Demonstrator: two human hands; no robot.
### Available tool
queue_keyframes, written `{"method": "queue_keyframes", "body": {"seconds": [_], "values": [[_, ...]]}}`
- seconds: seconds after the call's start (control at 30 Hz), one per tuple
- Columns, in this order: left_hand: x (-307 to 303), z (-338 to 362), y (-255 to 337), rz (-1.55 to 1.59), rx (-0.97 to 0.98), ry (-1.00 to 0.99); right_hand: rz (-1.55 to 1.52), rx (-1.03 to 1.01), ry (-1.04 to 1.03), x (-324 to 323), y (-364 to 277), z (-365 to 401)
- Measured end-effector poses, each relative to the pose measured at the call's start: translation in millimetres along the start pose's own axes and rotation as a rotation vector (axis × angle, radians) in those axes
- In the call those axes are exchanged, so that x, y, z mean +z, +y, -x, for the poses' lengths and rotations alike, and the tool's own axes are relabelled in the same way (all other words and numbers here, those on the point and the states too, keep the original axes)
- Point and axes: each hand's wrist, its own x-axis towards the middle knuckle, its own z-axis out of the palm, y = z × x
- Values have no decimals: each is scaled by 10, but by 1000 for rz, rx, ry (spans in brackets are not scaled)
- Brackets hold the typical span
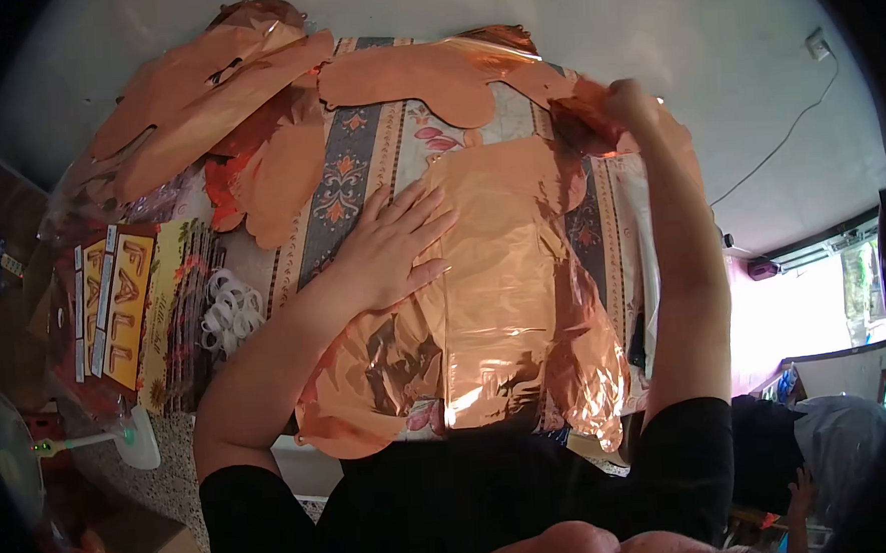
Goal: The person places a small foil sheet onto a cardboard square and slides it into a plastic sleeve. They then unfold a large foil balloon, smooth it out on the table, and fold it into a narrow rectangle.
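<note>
My left hand (397, 244) lies flat with its fingers spread on a shiny copper-coloured foil sheet (493, 274) in the middle of the patterned table cover (342, 172). At the upper right, my right hand (630, 104) is closed at a dark copper foil piece (587, 119) and looks slightly blurred. Crumpled foil hangs along both sides of the middle sheet. Beyond it lies a flat foil shape with rounded lobes (413, 78).
More foil shapes (203, 99) are heaped at the upper left. Packages marked FALL (124, 308) and white ribbon loops (231, 310) lie on the left. A fan (136, 440) stands lower left. Another person (843, 446) is at the lower right.
</note>
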Motion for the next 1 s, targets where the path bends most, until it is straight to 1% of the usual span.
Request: {"method": "queue_keyframes", "body": {"seconds": [0.07, 0.1, 0.13, 0.17, 0.23, 0.27, 0.33, 0.37, 0.4, 0.43, 0.47, 0.53, 0.57, 0.6, 0.63, 0.67, 0.7, 0.8, 0.83, 0.87, 0.9, 0.93, 1.0], "values": [[-16, -16, 11, -2, 4, -3, -32, 33, 168, -309, 495, -350], [-26, -17, 22, 1, -5, -18, 119, -51, 340, -629, 458, -214], [-40, -22, 26, 2, -16, -30, -32, 28, 277, -830, 735, -413], [-51, -32, 22, 1, -5, -22, -41, 153, 217, -1163, 727, -401], [-54, -23, 28, 3, -21, -45, 4, 132, 119, -1452, 831, -350], [-60, -18, 36, 3, -11, -37, 11, 139, 129, -1530, 1036, -424], [-66, -17, 37, -9, -30, -53, 247, 176, 399, -1715, 1386, -549], [-68, -24, 30, -5, -25, -49, 254, 329, 411, -2074, 998, -149], [-70, -20, 31, -7, -26, -50, 314, 328, 503, -2288, 1083, -64], [-75, -20, 35, -10, -27, -50, 320, 360, 475, -2494, 1115, 16], [-77, -24, 34, -8, -23, -49, 309, 410, 593, -2624, 1206, -8], [-69, -20, 32, -28, -20, -47, 278, 354, 736, -3032, 1464, 22], [-63, -15, 33, -28, -22, -47, 246, 440, 860, -3221, 1527, 44], [-59, -13, 28, -23, -26, -49, 193, 362, 884, -3408, 1623, 119], [-62, -19, 27, -18, -25, -50, 260, 383, 1005, -3601, 1975, 28], [-64, -21, 35, -18, -17, -47, 265, 388, 1009, -3697, 1928, 104], [-70, -22, 40, -14, -23, -49, 133, 311, 1046, -3805, 1869, 163], [-106, -25, 49, -13, -25, -62, -273, 77, 1136, -3920, 1425, 390], [-112, -27, 51, -9, -33, -69, -269, 79, 1144, -3878, 1115, 446], [-105, -23, 45, -12, -24, -64, -348, -86, 1146, -3804, 731, 507], [-91, -24, 34, -12, -19, -58, -422, -250, 1143, -3770, 571, 580], [-81, -28, 27, -13, -15, -53, -416, -244, 1154, -3740, 689, 538], [-77, -37, 18, -15, -6, -50, -311, -234, 1173, -3564, 1113, 140]]}}
